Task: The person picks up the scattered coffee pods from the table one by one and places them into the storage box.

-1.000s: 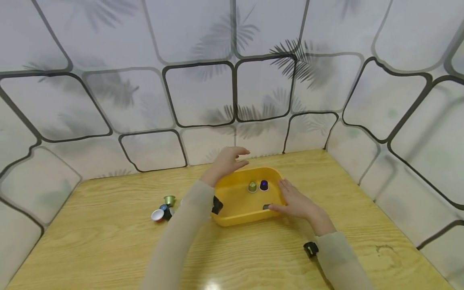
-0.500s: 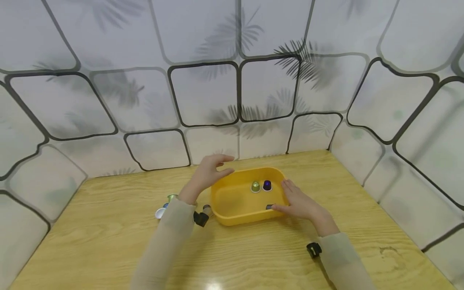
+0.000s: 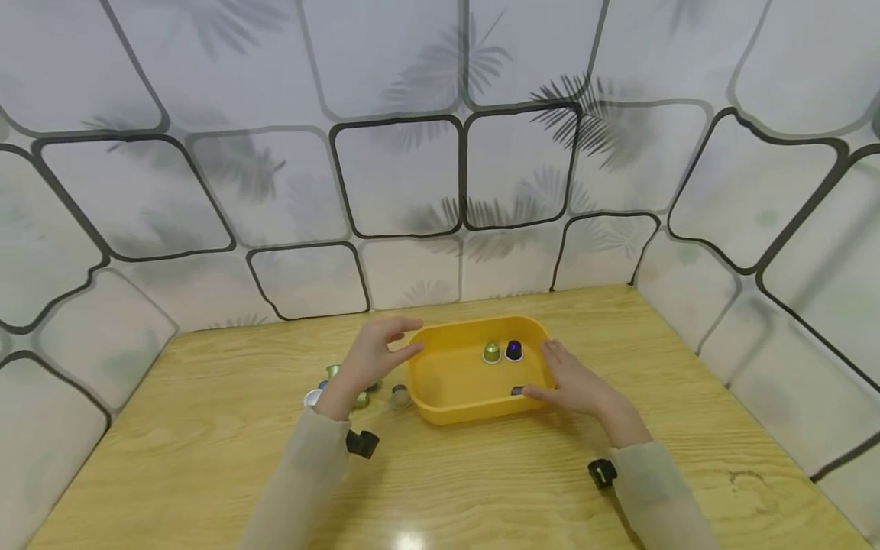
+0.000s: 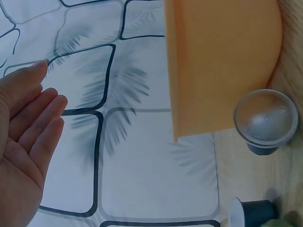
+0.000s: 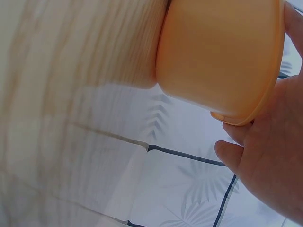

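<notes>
Some room separates the spread left hand (image 3: 367, 354) from the yellow tray (image 3: 447, 379); spread right hand (image 3: 580, 387) touches it.

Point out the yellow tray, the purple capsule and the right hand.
Yellow tray (image 3: 467, 413): head view, on its near wall.
Purple capsule (image 3: 513, 351): head view, on the middle of its body.
Right hand (image 3: 579, 388): head view, on the back of the hand.

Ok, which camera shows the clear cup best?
The left wrist view: the clear cup is large there, its round rim and dark end both showing. The head view shows it small, beside the tray. The right wrist view doesn't show it.
</notes>
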A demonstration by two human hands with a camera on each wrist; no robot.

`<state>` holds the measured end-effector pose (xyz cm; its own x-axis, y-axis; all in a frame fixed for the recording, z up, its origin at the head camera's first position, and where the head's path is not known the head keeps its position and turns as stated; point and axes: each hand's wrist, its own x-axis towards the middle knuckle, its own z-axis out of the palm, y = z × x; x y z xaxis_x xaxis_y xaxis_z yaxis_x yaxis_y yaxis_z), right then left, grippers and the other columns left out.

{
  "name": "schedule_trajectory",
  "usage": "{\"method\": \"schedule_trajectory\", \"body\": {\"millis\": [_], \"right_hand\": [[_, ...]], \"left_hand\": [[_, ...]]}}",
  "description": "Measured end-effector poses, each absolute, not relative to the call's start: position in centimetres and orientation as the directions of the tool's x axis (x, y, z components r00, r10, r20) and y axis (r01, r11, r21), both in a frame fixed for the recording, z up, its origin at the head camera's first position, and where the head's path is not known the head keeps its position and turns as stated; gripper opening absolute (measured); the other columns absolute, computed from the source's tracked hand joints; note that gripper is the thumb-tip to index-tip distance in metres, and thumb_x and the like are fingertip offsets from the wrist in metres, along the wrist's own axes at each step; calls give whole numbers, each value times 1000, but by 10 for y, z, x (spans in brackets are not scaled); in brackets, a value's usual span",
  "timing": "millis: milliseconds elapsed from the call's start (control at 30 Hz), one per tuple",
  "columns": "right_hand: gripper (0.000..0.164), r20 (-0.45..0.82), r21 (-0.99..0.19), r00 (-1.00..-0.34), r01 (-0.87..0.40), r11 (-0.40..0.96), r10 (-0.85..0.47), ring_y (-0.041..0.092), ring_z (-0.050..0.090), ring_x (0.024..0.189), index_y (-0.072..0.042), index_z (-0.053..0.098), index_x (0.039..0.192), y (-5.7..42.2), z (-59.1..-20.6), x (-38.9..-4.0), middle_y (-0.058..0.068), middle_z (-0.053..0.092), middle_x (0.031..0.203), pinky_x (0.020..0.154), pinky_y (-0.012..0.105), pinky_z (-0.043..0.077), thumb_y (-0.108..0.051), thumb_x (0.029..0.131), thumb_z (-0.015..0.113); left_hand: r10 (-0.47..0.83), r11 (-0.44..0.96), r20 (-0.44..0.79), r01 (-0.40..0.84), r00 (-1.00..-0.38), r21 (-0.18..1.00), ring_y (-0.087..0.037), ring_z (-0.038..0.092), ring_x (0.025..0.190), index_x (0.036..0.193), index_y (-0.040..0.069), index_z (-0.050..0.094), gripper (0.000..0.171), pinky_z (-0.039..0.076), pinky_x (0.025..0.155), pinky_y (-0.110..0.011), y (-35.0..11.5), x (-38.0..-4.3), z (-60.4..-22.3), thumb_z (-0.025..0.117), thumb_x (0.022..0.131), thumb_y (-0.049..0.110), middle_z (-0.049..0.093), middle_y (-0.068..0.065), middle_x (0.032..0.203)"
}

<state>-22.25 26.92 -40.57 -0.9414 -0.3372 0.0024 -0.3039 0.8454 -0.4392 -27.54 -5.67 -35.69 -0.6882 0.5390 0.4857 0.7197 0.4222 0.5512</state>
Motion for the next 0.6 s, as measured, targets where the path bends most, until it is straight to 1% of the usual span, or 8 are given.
{"method": "schedule_trajectory", "body": {"millis": [167,400,600], "right_hand": [[97,-4,-430,-944,-297,853,-331,39,4,129,13,12,135,270,-407,-223,29,8,141,103,50,10,-59,80,49],[99,-3,-435,-943,-299,850,-333,39,4,129,13,12,135,270,-408,-226,29,8,141,102,51,10,-60,80,48],[99,-15,-447,-944,-288,847,-329,39,3,129,13,10,135,270,-408,-226,29,6,141,102,52,9,-59,80,49]], "left_hand": [[526,432,472,700,-707,568,-24,55,101,108,-1,61,32,47,81,-32,-66,-269,-364,66,79,11,60,-12,109],[508,478,393,631,-766,611,-25,55,100,109,-2,60,32,46,82,-32,-79,-265,-379,65,80,12,59,-13,109],[527,506,335,605,-781,614,-26,55,99,109,-4,59,33,46,82,-34,-88,-265,-389,65,80,12,60,-14,107]]}}
